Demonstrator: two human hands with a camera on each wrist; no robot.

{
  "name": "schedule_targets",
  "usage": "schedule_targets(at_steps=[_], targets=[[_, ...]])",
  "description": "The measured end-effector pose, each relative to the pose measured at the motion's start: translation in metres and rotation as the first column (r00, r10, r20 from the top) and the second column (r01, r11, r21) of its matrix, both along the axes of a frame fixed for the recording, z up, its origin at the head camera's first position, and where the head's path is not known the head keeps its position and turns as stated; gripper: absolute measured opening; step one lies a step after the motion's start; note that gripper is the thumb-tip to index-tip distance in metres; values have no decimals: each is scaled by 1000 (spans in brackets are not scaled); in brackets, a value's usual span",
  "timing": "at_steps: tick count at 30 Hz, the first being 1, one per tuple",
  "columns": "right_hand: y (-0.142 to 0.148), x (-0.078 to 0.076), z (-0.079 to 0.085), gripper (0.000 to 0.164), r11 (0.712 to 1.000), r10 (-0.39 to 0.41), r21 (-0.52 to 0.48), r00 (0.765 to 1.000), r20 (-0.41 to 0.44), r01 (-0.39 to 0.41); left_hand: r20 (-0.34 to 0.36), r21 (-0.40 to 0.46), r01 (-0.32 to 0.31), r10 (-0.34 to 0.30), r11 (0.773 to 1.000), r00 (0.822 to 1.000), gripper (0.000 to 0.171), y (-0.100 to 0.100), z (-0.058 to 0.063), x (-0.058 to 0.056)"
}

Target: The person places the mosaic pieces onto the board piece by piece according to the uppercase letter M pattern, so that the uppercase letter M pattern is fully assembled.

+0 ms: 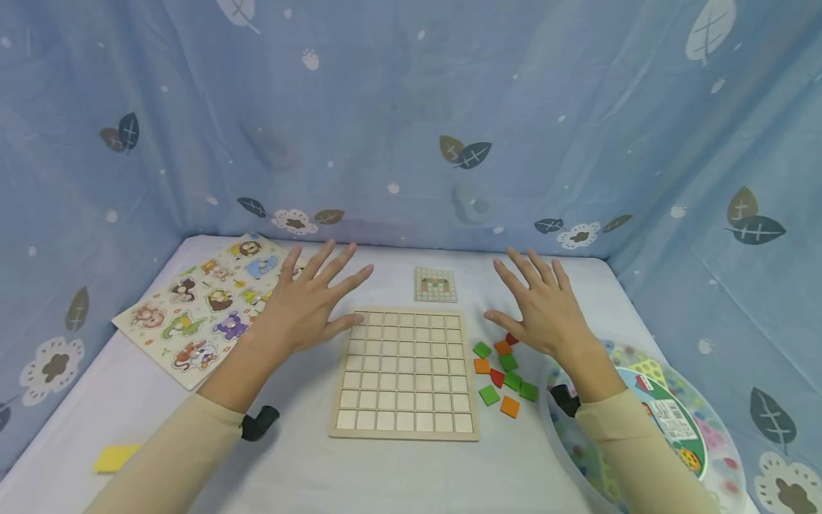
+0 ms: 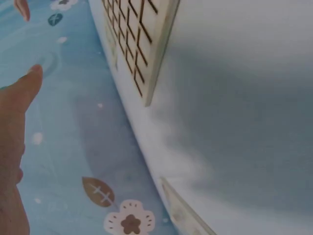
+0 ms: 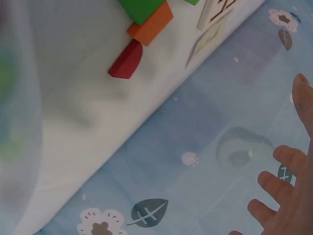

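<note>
Pale wooden board (image 1: 406,366), grooved into square cells, lies bodyward of and between left grip (image 1: 308,305) and right grip (image 1: 547,318), both spread, holding nothing. Thin printed card (image 1: 435,285) beyond the board, between the grips. Flat, smooth tiles (image 1: 512,380), green and orange squares, curved-edged reds, scattered just bodyward of right grip, the nearer one.

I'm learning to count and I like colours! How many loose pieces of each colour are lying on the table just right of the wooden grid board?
Green pieces: 5
Orange pieces: 3
Red pieces: 2
Total: 10
</note>
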State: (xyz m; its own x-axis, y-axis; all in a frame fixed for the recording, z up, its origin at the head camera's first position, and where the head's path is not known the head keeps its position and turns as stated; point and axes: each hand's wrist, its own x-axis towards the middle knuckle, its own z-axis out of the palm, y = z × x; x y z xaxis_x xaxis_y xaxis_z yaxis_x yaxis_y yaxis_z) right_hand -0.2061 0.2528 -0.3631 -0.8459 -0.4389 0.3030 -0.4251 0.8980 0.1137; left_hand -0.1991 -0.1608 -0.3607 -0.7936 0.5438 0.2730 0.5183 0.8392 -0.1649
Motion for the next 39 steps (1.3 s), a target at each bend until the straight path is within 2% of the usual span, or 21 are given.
schedule_targets(at_steps=[7, 11, 23, 29, 32, 39], targets=[[4, 7, -5, 89, 999, 13, -38, 1000, 28, -12, 43, 0, 34, -34, 999, 998, 79, -3, -8, 5], [6, 11, -7, 86, 997, 24, -70, 998, 57, -20, 46, 10, 27, -28, 1000, 999, 78, -4, -12, 7], [12, 16, -18, 78, 983, 75, -175, 984, 161, -46, 123, 46, 26, -31, 999, 992, 76, -8, -30, 16], [19, 12, -22, 72, 970, 113, -236, 963, 244, -53, 154, 83, 44, -57, 996, 986, 76, -8, -37, 22], [21, 10, -22, 70, 962, 133, -267, 949, 286, -54, 193, 106, 57, -76, 993, 978, 76, -7, -39, 26], [32, 5, -25, 69, 936, 187, -351, 896, 402, -38, 267, 150, 82, -120, 985, 956, 79, -10, -46, 31]])
